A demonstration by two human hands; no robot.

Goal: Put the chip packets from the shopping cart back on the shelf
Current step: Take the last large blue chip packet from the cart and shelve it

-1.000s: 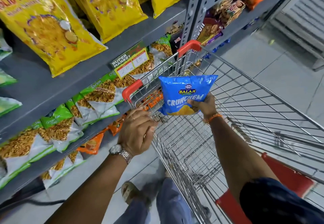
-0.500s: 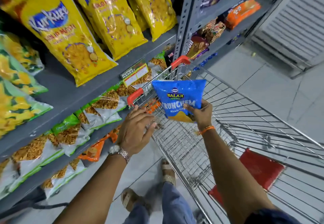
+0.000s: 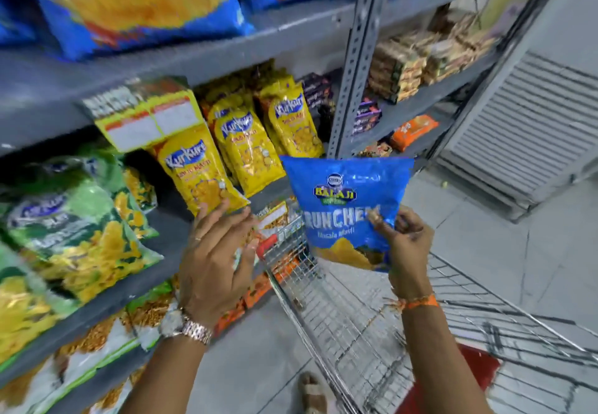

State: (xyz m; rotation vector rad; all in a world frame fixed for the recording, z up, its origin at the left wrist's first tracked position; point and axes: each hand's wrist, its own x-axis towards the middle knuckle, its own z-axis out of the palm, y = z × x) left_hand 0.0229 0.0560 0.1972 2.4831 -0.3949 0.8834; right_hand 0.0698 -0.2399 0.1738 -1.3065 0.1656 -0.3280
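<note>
A blue Balaji Crunchem chip packet [image 3: 343,200] is held upright above the wire shopping cart [image 3: 356,326], pinched at its lower right corner by my right hand [image 3: 404,245]. My left hand [image 3: 216,255] hovers open, fingers spread, off the cart's red handle [image 3: 267,245] and just in front of the grey shelf [image 3: 168,222]. Large blue chip packets [image 3: 136,2] lie on the shelf tier above, up and to the left of the held packet. Yellow Kurkure packets [image 3: 246,148] stand on the middle tier right behind my left hand.
Green packets [image 3: 74,219] fill the left of the middle tier, and white-and-green snack bags [image 3: 97,349] the tier below. A perforated steel upright [image 3: 359,57] splits the shelving; biscuit packs [image 3: 401,64] sit to its right. A ribbed shutter [image 3: 524,128] stands at right. My sandalled foot [image 3: 312,392] is beside the cart.
My left hand has let go of the cart handle and risen, open. My right hand has lifted the blue packet higher. The view has tilted up, showing the blue-packet tier.
</note>
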